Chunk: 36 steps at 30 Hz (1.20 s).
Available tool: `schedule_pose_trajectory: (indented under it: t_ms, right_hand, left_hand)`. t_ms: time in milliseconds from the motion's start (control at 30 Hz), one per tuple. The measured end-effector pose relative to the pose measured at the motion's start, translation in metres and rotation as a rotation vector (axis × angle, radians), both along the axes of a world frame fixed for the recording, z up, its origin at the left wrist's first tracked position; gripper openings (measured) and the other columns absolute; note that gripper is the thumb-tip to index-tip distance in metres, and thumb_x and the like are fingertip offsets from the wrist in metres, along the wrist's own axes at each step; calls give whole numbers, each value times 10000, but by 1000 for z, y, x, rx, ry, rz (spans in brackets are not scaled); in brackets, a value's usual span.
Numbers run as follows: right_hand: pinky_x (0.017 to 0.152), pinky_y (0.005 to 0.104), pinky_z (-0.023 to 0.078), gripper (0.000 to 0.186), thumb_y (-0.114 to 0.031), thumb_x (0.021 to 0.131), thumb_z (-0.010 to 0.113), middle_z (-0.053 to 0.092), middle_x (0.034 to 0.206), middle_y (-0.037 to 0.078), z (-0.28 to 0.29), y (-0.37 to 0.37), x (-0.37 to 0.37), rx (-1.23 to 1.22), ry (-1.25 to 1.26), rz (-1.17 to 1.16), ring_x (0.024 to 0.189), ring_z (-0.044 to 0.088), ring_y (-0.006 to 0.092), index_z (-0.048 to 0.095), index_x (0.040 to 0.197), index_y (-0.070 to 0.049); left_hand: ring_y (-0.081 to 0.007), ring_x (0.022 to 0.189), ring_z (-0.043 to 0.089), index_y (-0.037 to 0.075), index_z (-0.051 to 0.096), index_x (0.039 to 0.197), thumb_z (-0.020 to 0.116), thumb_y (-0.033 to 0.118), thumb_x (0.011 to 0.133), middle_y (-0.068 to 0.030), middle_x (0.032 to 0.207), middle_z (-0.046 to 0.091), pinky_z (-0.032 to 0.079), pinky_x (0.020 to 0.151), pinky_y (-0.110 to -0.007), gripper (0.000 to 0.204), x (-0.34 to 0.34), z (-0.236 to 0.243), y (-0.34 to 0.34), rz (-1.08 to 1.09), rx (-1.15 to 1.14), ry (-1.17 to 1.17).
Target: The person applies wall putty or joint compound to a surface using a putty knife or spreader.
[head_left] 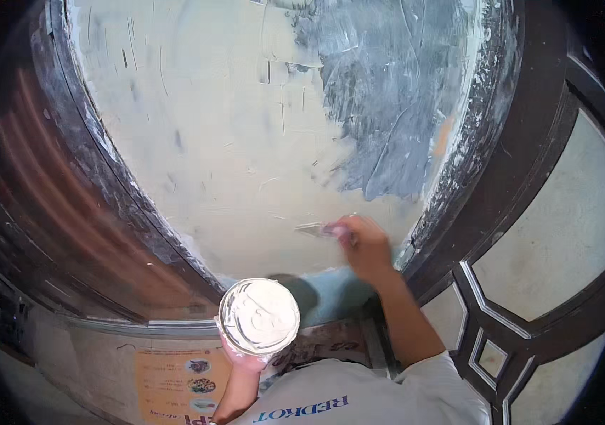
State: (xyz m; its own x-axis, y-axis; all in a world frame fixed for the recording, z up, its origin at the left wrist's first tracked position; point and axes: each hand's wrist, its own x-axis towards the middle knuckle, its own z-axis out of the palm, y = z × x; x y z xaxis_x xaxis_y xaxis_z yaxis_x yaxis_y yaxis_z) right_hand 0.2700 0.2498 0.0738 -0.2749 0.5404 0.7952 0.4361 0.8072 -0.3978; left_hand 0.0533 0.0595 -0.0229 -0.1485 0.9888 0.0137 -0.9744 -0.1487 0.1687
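My left hand [244,363] is wrapped round the side and underside of a round tub [222,319] of white paste. Ridges and scrape marks cross the paste [260,316], and some is smeared on my fingers. In my right hand [369,248] is a putty knife [311,229], slightly blurred, its blade pointing left at the lower part of a large panel [232,142]. Whether the blade touches the panel I cannot tell. Cream-white paste coats most of the panel, while a blue-grey patch [387,113] at the upper right is only thinly streaked.
A dark frame [483,99] smeared with white runs along the panel's right edge. Reddish-brown ribbed boarding [69,205] stands left. Dark trim with pale inset panels [543,234] lies right. Below left is an orange printed sheet [168,382]. A pale blue strip [341,297] borders the panel's bottom.
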Motion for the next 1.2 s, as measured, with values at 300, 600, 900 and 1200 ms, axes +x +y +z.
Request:
schedule_pose_trajectory:
  t_ms: [300, 600, 900, 1200]
  right_hand:
    - [735, 328, 496, 211, -195, 936, 603, 675, 909, 133, 47, 3, 35, -172, 417, -209, 806, 643, 211, 642, 1015, -3]
    - [778, 447, 505, 125, -147, 858, 641, 647, 944, 74, -58, -2, 16, -243, -392, -93, 947, 606, 322, 659, 981, -127]
    - [666, 413, 500, 144, -126, 794, 672, 599, 852, 37, -2, 10, 2, 72, -418, -236, 812, 583, 270, 655, 936, -143]
    - [719, 350, 488, 194, -201, 917, 635, 645, 910, 126, 95, -7, 4, 123, 200, -283, 822, 616, 278, 634, 1039, -51]
  left_hand:
    - [-386, 1391, 364, 134, 351, 1503, 393, 577, 953, -138, 1554, 335, 313, 1117, -601, 707, -22, -32, -14, 176, -104, 295]
    - [-394, 1410, 331, 143, 319, 1520, 386, 608, 941, -141, 1570, 299, 279, 1120, -633, 745, -24, -26, -10, 84, -81, 199]
    - [-379, 1400, 353, 133, 335, 1510, 395, 599, 946, -133, 1560, 320, 312, 1122, -595, 734, -26, -27, -6, -30, 93, 36]
    - [-380, 1390, 368, 133, 329, 1512, 397, 609, 940, -133, 1554, 332, 319, 1120, -593, 747, -34, -36, -7, 63, 35, 111]
